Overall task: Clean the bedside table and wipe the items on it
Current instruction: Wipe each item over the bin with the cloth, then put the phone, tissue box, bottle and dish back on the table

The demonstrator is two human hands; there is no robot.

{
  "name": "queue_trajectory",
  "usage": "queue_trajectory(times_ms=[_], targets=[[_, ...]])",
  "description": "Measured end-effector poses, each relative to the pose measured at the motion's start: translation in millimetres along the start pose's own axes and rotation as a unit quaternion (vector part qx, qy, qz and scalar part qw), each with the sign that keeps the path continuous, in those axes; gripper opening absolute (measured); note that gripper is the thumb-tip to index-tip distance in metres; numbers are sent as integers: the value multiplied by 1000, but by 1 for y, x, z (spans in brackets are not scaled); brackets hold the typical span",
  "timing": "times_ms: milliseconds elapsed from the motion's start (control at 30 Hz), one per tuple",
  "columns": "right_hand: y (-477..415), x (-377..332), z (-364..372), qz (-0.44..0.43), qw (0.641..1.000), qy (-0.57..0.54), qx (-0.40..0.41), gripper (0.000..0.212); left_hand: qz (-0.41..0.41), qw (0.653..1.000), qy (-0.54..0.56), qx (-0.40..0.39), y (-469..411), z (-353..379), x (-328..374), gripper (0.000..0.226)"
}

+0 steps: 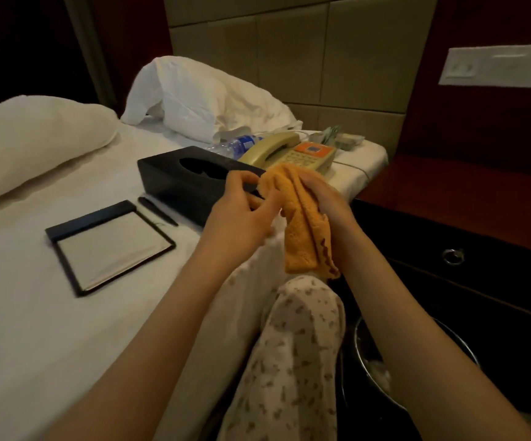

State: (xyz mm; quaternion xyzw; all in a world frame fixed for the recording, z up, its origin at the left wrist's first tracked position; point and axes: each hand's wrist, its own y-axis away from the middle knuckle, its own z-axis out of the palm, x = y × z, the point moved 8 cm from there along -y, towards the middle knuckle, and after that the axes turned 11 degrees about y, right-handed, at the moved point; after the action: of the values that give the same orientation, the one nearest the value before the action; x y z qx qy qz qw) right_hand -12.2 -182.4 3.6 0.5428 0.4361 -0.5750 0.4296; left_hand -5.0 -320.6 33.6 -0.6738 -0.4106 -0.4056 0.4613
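An orange cloth (pixel 302 224) hangs between both hands above the bed's edge. My right hand (pixel 327 202) grips its right side, and my left hand (pixel 241 214) pinches its upper left corner. On the bed lie a black tissue box (pixel 191 179), a beige telephone (pixel 289 152) with an orange panel, a plastic water bottle (pixel 235 144), a black notepad holder (pixel 108 246) and a black pen (pixel 157 211). The dark wooden bedside table (pixel 467 198) stands at the right with its top bare.
White pillows (pixel 200 93) and a folded duvet (pixel 31 138) lie on the bed. The table's drawer has a ring handle (pixel 453 256). A metal bin (pixel 375 370) stands on the floor by my patterned trouser leg (pixel 292 361). A switch panel (pixel 496 66) is on the wall.
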Motion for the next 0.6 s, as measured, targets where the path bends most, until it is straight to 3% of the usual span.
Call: queue_trajectory(times_ms=[100, 167, 267, 400, 500, 600], targets=[[-1, 16, -35, 26, 998, -12, 62, 34, 6, 998, 28, -54, -5, 43, -4, 47], [1, 28, -54, 40, 996, -12, 82, 34, -21, 993, 56, -104, -7, 75, -12, 44], [11, 44, -67, 65, 997, -21, 48, 31, -120, 967, 134, -179, -6, 121, -33, 46], [28, 70, -79, 96, 993, 39, -63, 23, -228, 914, 249, -223, 2, 165, -68, 43], [38, 84, -110, 116, 992, 35, -44, 17, -303, 866, 294, -269, 13, 195, -94, 30], [43, 100, -141, 140, 987, 81, -5, 52, -339, 836, 302, -309, 21, 221, -106, 38]])
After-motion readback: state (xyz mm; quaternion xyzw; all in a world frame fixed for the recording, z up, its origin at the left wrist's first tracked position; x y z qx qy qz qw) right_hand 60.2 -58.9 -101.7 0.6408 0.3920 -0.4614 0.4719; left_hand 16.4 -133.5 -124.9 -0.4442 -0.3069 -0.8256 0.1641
